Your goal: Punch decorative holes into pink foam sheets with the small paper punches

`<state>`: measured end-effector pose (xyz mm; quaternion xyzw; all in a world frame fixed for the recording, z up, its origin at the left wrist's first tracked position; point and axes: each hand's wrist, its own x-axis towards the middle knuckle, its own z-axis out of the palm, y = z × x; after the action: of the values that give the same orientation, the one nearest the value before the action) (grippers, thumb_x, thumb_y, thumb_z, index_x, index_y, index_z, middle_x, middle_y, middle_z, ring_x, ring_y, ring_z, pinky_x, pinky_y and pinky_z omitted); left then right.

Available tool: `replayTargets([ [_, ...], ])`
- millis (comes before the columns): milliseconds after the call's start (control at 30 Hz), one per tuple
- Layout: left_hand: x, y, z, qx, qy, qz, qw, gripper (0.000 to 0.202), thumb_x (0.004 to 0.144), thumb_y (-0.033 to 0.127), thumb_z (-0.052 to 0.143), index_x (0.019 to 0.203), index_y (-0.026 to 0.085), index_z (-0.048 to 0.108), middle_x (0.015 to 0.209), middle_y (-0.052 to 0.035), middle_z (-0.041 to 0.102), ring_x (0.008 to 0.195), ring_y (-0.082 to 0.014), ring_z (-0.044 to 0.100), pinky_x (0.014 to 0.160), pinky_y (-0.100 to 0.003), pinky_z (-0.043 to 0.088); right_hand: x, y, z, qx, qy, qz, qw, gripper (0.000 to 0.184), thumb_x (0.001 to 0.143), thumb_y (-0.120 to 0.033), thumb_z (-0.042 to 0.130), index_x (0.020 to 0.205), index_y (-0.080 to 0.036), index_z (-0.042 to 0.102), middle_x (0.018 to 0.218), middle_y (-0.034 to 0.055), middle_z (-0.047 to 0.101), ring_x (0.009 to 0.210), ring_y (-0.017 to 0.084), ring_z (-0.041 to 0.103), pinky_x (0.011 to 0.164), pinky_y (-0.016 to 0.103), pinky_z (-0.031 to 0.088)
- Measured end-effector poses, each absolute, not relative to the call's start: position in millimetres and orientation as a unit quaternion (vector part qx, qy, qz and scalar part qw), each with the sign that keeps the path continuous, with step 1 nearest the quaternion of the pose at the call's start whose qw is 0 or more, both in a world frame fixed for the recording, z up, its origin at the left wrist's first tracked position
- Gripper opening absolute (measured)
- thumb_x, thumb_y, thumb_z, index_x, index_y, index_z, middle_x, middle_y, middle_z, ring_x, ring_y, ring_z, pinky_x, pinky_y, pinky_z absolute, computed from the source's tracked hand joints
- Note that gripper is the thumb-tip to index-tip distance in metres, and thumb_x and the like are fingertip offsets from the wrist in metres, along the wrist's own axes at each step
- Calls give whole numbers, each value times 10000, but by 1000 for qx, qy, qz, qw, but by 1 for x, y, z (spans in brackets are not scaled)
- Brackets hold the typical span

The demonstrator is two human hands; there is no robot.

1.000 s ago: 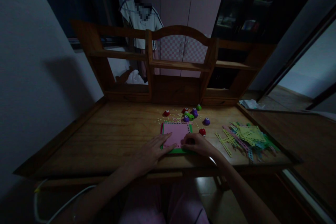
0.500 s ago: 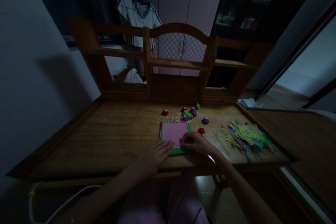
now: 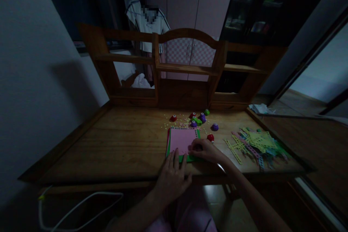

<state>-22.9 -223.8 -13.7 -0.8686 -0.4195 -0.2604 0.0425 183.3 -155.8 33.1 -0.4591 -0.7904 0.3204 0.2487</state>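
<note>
A pink sheet (image 3: 181, 139) with a row of punched shapes along its far and right edges lies on a green sheet (image 3: 185, 158), with a red edge showing at the left. My left hand (image 3: 174, 174) is open, its spread fingertips resting on the near edge of the stack. Over the near right corner, my right hand (image 3: 206, 149) is closed in a pinch at the pink sheet; what sits between its fingertips is too small and dark to make out. Beside it stands a red craft punch (image 3: 210, 137).
Beyond the sheets are several small punches with eye-like tops, among them a purple punch (image 3: 215, 127) and a red punch (image 3: 173, 118). Tiny paper bits (image 3: 185, 121) lie scattered there. Punched paper strips (image 3: 250, 143) are heaped at the right. A wooden shelf (image 3: 185, 68) rises behind.
My left hand has slid back toward me and turned, from lying across the pink sheet to touching its near edge with spread fingers. My right hand keeps its pinch at the corner.
</note>
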Motion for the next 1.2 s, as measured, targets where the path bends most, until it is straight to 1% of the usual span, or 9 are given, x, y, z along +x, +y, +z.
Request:
replayTargets([
  [100, -14, -227, -17, -851, -447, -270, 56, 575, 837, 340, 476, 1354, 101, 399, 1425, -197, 360, 1311, -369, 323, 1006, -554, 354, 180, -162, 32, -464, -792, 294, 266, 201, 802, -356, 641, 844, -160, 636, 774, 23, 628, 688, 143, 577, 598, 225, 431],
  [200, -11, -229, -19, -850, -446, -273, 61, 587, 840, 258, 442, 1392, 89, 337, 1466, -160, 300, 1354, -310, 263, 1055, -487, 339, 172, -181, 29, -483, -780, 211, 338, 149, 833, -287, 600, 937, -181, 613, 903, 49, 618, 809, 175, 593, 702, 277, 483],
  [333, -14, -230, -23, -860, -427, -271, 65, 596, 863, 252, 415, 1418, 80, 285, 1480, -135, 278, 1362, -255, 260, 1072, -400, 349, 165, -217, 19, -528, -740, 57, 413, 330, 859, -175, 518, 1187, -215, 533, 1183, 111, 518, 1120, 235, 493, 932, 401, 439],
  [467, -19, -231, -26, -863, -425, -267, 60, 588, 864, 236, 411, 1424, 107, 284, 1487, -121, 262, 1362, -257, 258, 1076, -419, 345, 160, -240, 12, -519, -784, -22, 340, 444, 841, -118, 492, 1266, -245, 504, 1367, 113, 394, 1244, 272, 391, 995, 477, 393],
  [667, -23, -229, -24, -875, -418, -237, 55, 590, 860, 229, 406, 1419, 79, 290, 1478, -140, 273, 1368, -257, 240, 1083, -414, 344, 146, -239, 20, -486, -827, -75, 272, 506, 794, -155, 533, 1294, -218, 494, 1496, 95, 220, 1354, 335, 213, 1082, 599, 208],
  [867, -26, -227, -23, -881, -408, -234, 49, 597, 846, 187, 396, 1425, 93, 283, 1483, -124, 264, 1369, -249, 238, 1088, -413, 339, 144, -234, 19, -499, -818, -71, 278, 514, 815, -153, 506, 1323, -221, 461, 1480, 93, 263, 1350, 311, 243, 1088, 575, 221],
  [1033, -29, -228, -23, -884, -399, -243, 30, 603, 845, 173, 391, 1431, 105, 267, 1492, -115, 240, 1370, -252, 232, 1091, -428, 329, 146, -225, 19, -538, -776, -4, 329, 504, 857, -173, 497, 1351, -231, 416, 1363, 110, 428, 1277, 281, 365, 1061, 521, 293],
  [1100, -29, -229, -22, -885, -396, -243, 23, 608, 843, 172, 391, 1433, 107, 261, 1496, -112, 229, 1373, -257, 224, 1091, -434, 326, 149, -216, 23, -554, -744, 66, 368, 411, 874, -207, 511, 1284, -225, 484, 1205, 103, 546, 1132, 242, 501, 972, 429, 413],
  [1200, -29, -230, -20, -885, -399, -241, 22, 610, 846, 174, 384, 1438, 111, 249, 1500, -106, 221, 1376, -260, 213, 1087, -439, 327, 157, -199, 28, -559, -720, 166, 376, 156, 841, -260, 592, 979, -206, 641, 910, 55, 622, 836, 190, 593, 757, 311, 492],
])
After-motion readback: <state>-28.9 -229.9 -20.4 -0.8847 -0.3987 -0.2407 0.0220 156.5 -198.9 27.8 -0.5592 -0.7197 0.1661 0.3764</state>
